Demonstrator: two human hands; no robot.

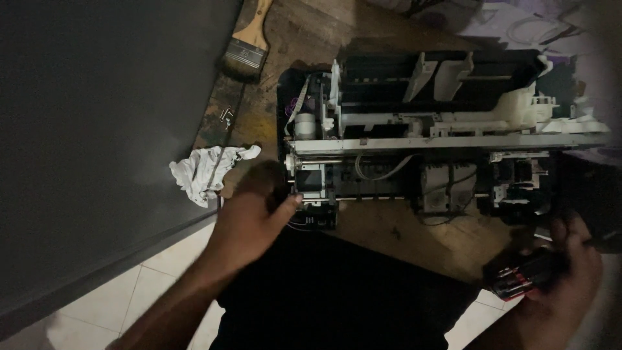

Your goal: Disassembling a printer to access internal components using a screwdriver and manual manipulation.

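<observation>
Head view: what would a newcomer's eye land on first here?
An opened printer mechanism, covers off, spans the worn wooden board at centre. The left hand grips its near-left corner, while the right hand holds a dark tool with red at lower right. A crumpled white rag and a paintbrush lie left.

Your table [402,230] is a worn, stained wooden top. On it you have the opened printer chassis [427,136], a crumpled white rag [207,172] just left of it, a few small screws [226,115] and a paintbrush [248,40] farther back.
</observation>
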